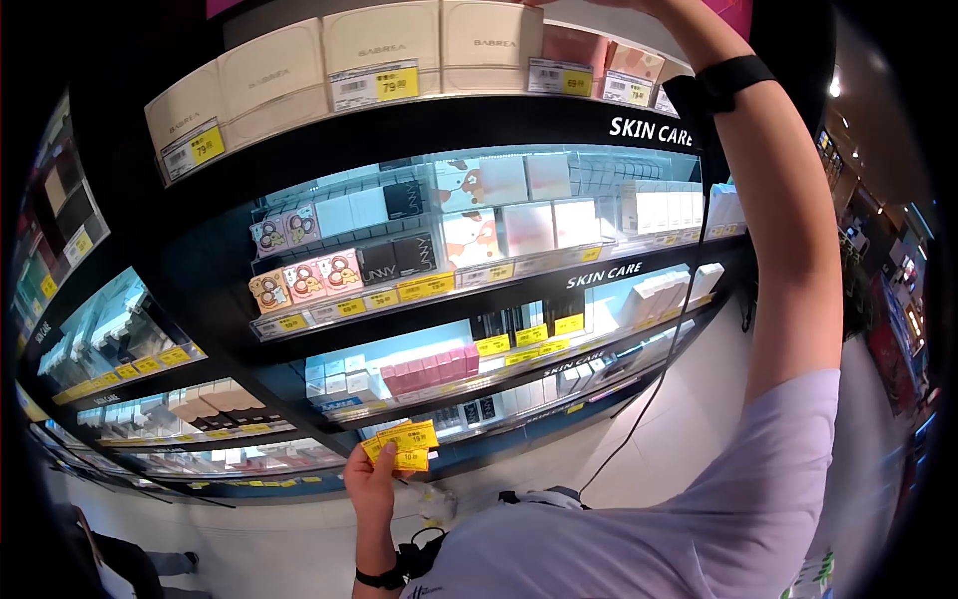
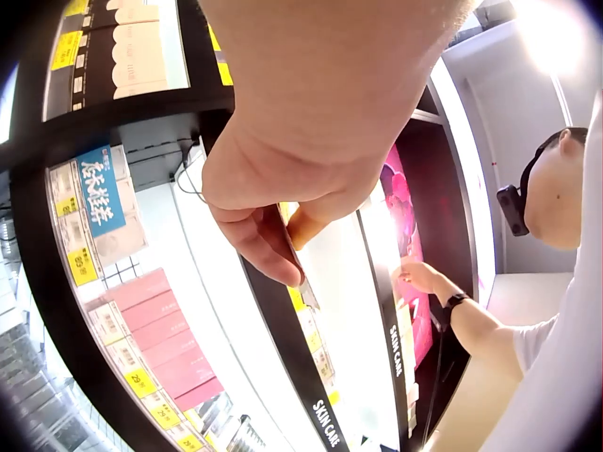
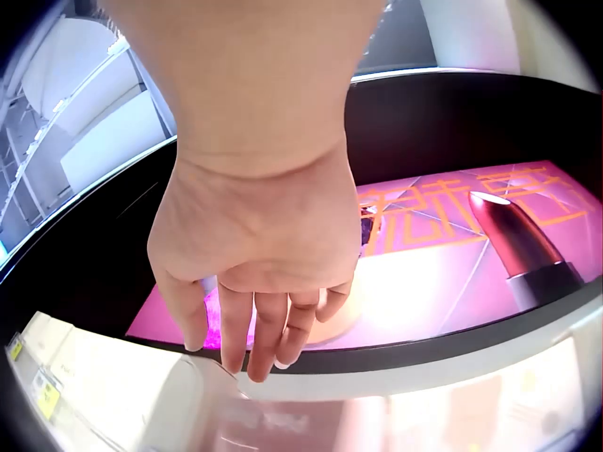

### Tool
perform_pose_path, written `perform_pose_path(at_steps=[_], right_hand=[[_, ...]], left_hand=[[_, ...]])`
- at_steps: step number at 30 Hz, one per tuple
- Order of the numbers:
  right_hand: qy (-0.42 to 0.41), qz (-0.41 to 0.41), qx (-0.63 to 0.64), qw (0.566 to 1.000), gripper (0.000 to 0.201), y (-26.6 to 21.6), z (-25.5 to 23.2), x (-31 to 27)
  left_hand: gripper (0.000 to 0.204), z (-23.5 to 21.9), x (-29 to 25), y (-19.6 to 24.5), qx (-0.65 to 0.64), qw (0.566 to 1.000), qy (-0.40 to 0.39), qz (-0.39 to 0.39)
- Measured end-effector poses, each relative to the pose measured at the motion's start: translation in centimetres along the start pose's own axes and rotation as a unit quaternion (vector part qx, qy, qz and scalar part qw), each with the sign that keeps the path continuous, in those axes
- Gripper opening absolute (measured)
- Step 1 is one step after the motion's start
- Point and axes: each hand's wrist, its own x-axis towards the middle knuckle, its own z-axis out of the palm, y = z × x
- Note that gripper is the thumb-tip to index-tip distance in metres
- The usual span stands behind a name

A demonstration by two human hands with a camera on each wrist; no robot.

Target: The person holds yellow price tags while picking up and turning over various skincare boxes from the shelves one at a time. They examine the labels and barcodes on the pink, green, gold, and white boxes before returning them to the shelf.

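Observation:
Several yellow price tags [image 1: 401, 445] are pinched in the left hand [image 1: 371, 487], low in front of the shelves. The left wrist view shows that left hand [image 2: 292, 188] from behind, thumb and fingers closed on a thin card edge. The right arm reaches up to the top shelf, its hand mostly cut off at the head view's upper edge. In the right wrist view the right hand [image 3: 259, 245] hangs with loosely bent fingers over cream boxes [image 3: 122, 386] and a pinkish box [image 3: 273, 424]; whether the fingertips touch them I cannot tell.
Cream boxes [image 1: 382, 42] with price labels line the top shelf. Lower lit shelves hold boxed products, including pink boxes [image 1: 431, 369]. A black cable [image 1: 639, 419] hangs beside the right arm. A lit pink poster [image 3: 424, 254] stands behind the top shelf. Another person is at lower left.

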Motion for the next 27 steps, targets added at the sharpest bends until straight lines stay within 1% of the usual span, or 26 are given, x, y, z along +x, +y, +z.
perform_pose_path(at_steps=[2, 3, 4, 6, 7, 8, 10, 11, 12, 13, 14, 16, 18, 20, 21, 26, 27], right_hand=[[-0.011, 0.022, 0.013, 1.0, 0.038, 1.3, 0.8, -1.1], [-0.038, -0.031, 0.073, 0.996, 0.043, 2.0, 1.1, -1.7], [-0.029, -0.027, 0.095, 0.995, 0.048, 3.0, 1.5, -1.7], [-0.001, -0.04, 0.067, 0.997, 0.05, 4.5, 1.6, -1.8], [0.005, -0.09, 0.068, 0.994, 0.051, 5.3, 1.8, -2.1], [0.007, -0.098, 0.072, 0.993, 0.051, 6.2, 1.9, -1.8], [0.001, -0.135, 0.033, 0.99, 0.048, 6.0, 2.3, -1.8], [-0.064, -0.104, 0.01, 0.992, 0.045, 6.1, 1.6, -2.5], [-0.066, -0.112, 0.014, 0.991, 0.045, 6.1, 1.9, -2.7], [-0.048, -0.102, 0.003, 0.994, 0.043, 6.1, 2.0, -2.8], [-0.03, -0.09, -0.009, 0.995, 0.042, 6.3, 2.1, -2.8], [-0.017, -0.106, -0.012, 0.994, 0.044, 6.7, 2.2, -2.2], [0.001, -0.118, -0.016, 0.993, 0.045, 6.8, 2.2, -2.4], [0.019, -0.119, 0.035, 0.992, 0.047, 6.6, 2.2, -3.3], [0.017, -0.035, 0.076, 0.996, 0.048, 5.6, 2.4, -3.8], [0.028, -0.01, 0.067, 0.997, 0.05, 5.4, 2.3, -3.6], [0.004, 0.006, 0.068, 0.998, 0.05, 5.1, 2.1, -3.6]], left_hand=[[0.015, 3.2, 0.3, -0.6, -0.012, 1.0, 0.001, 0.002], [0.015, 4.9, 0.3, -1.1, -0.019, 1.0, 0.005, 0.0], [0.015, 6.6, 0.3, -1.5, -0.017, 1.0, 0.011, 0.006], [0.016, 9.8, 0.3, -2.2, -0.005, 1.0, -0.006, -0.002], [0.017, 11.0, 0.2, -2.7, -0.008, 1.0, -0.008, 0.003], [0.017, 12.1, 0.2, -2.8, -0.006, 1.0, 0.0, 0.006], [0.018, 14.2, -0.2, -2.7, -0.001, 1.0, 0.001, -0.003], [0.019, 15.2, -0.5, -2.4, 0.002, 1.0, 0.0, -0.003], [0.019, 16.0, -0.7, -2.3, 0.003, 1.0, 0.008, -0.003], [0.019, 16.6, -0.9, -2.2, 0.011, 1.0, 0.001, -0.004], [0.019, 17.2, -1.1, -2.1, 0.019, 1.0, -0.008, -0.005], [0.019, 17.9, -1.2, -1.7, 0.035, 0.999, 0.0, -0.007], [0.02, 17.9, -1.1, -1.3, 0.044, 0.999, -0.029, 0.009], [0.02, 17.8, -1.0, -1.1, 0.034, 0.999, -0.037, 0.021], [0.021, 17.8, -0.8, -1.0, 0.022, 0.998, -0.047, 0.03], [0.023, 17.1, -0.9, -0.3, 0.031, 0.998, -0.054, 0.021], [0.023, 17.0, -0.9, -0.2, 0.024, 0.998, -0.055, 0.016]])
